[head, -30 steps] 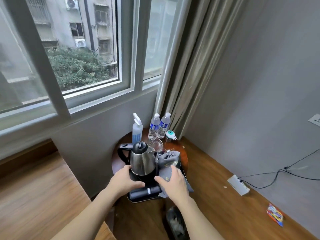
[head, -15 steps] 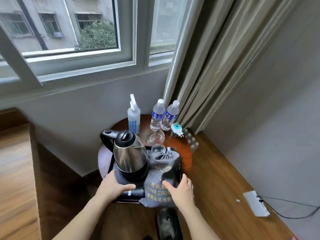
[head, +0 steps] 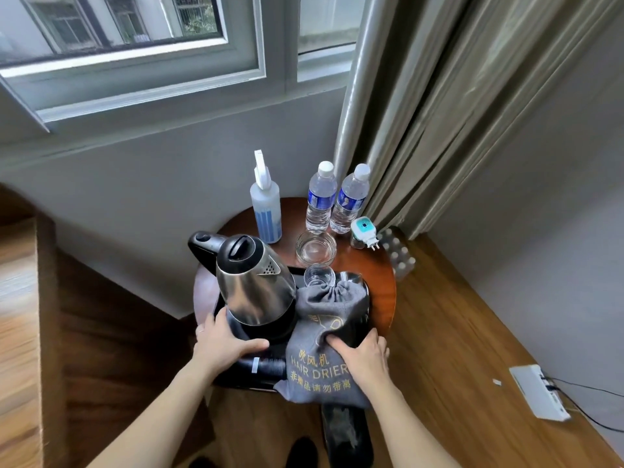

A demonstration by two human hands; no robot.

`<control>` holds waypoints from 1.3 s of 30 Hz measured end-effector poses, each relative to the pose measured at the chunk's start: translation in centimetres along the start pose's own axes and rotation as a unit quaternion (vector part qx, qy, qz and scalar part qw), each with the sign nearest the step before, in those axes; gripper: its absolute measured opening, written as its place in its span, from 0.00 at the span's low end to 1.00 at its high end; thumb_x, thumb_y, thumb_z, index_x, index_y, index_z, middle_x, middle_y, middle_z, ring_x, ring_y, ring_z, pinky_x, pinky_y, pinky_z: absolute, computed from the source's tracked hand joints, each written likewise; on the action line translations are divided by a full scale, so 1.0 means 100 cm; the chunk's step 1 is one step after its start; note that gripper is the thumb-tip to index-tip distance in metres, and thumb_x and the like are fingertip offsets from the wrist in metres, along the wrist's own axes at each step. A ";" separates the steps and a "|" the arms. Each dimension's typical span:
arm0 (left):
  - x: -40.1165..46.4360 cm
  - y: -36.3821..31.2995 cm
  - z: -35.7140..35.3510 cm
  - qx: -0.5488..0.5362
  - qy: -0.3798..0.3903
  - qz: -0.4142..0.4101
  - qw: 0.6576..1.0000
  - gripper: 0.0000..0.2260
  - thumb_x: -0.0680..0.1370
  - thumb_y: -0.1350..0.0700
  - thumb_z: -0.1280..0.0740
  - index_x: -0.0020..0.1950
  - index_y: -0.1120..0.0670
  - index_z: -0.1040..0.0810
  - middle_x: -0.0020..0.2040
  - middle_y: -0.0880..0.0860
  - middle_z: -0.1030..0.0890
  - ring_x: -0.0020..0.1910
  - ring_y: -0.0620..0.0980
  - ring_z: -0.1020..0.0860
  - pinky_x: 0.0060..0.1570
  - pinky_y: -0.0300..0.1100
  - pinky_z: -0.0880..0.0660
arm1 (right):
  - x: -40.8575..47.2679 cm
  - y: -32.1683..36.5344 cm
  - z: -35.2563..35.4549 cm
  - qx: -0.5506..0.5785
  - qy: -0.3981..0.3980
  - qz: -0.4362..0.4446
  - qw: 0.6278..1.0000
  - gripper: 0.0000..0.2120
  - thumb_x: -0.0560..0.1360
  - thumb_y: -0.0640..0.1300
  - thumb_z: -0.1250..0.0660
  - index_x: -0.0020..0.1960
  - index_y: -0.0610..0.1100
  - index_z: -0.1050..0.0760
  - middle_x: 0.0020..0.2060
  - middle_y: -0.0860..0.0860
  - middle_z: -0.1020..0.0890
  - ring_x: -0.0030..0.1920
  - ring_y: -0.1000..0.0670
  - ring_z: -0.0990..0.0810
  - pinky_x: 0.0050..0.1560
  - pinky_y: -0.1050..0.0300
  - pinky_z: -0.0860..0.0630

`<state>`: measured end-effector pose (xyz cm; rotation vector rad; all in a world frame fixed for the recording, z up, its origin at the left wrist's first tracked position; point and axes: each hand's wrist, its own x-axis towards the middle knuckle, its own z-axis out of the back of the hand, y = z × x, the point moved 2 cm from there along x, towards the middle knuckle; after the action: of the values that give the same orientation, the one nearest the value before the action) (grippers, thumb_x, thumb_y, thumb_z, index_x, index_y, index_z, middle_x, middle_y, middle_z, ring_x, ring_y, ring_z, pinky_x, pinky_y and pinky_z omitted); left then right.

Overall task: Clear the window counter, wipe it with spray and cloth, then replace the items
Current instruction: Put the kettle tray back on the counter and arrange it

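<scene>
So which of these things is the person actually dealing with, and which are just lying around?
Part of the job:
black tray, held by left hand and right hand
kettle
hair drier bag
spray bottle
two water bottles
glass bowl

Just lying about:
curtain
power strip

Soft, even daylight from the window (head: 141, 45) at top; interior moderately bright, no harsh shadows. Bright reflections on the steel kettle (head: 255, 288) body and a warm sheen on the round tabletop (head: 378, 285) at its right rim. Faint highlights on the curtain (head: 422, 96) folds. Strong wide-angle distortion: window frame and walls bowed toward the edges. Motion blur along the left wooden surface (head: 17, 315) and at the bottom edge. Centre reasonably sharp; lettering on the grey bag (head: 324, 363) legible. Slight compression softness throughout.
</scene>
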<state>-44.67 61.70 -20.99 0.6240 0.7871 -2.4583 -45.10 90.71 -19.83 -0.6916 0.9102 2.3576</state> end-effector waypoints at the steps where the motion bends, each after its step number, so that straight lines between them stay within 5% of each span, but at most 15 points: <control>1: 0.003 0.003 -0.001 -0.007 0.002 0.001 1.000 0.60 0.47 0.22 0.31 0.74 0.48 0.38 0.70 0.56 0.32 0.71 0.61 0.36 0.68 0.56 0.35 | 0.002 0.000 -0.001 0.006 0.000 0.000 1.000 0.60 0.66 0.72 0.29 0.80 0.35 0.50 0.75 0.38 0.38 0.76 0.37 0.42 0.75 0.44 0.44; 13: 0.014 0.003 -0.002 -0.141 -0.008 0.003 0.990 0.61 0.41 0.33 0.25 0.74 0.48 0.36 0.69 0.63 0.36 0.72 0.63 0.43 0.72 0.56 0.41 | 0.012 0.001 -0.015 0.100 -0.026 -0.042 0.994 0.58 0.61 0.66 0.21 0.77 0.39 0.44 0.70 0.44 0.38 0.73 0.39 0.41 0.73 0.41 0.39; 29: 0.013 0.004 0.017 -0.169 -0.044 -0.051 0.983 0.61 0.43 0.32 0.23 0.74 0.48 0.35 0.71 0.58 0.32 0.73 0.61 0.40 0.71 0.55 0.39 | -0.006 0.009 -0.006 0.133 -0.062 -0.021 0.989 0.53 0.62 0.63 0.20 0.75 0.39 0.40 0.68 0.44 0.36 0.72 0.41 0.41 0.71 0.44 0.37; 39: -0.034 -0.001 0.087 -0.201 -0.057 -0.063 0.976 0.62 0.48 0.39 0.19 0.78 0.51 0.41 0.75 0.58 0.38 0.75 0.59 0.45 0.73 0.56 0.41 | -0.072 0.063 0.031 0.122 -0.054 0.003 0.991 0.61 0.53 0.71 0.27 0.75 0.38 0.40 0.69 0.42 0.36 0.73 0.39 0.40 0.71 0.43 0.38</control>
<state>-44.45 57.38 -12.74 0.2877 1.2641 -2.3174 -44.54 86.87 -10.49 -0.4602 1.1292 2.2142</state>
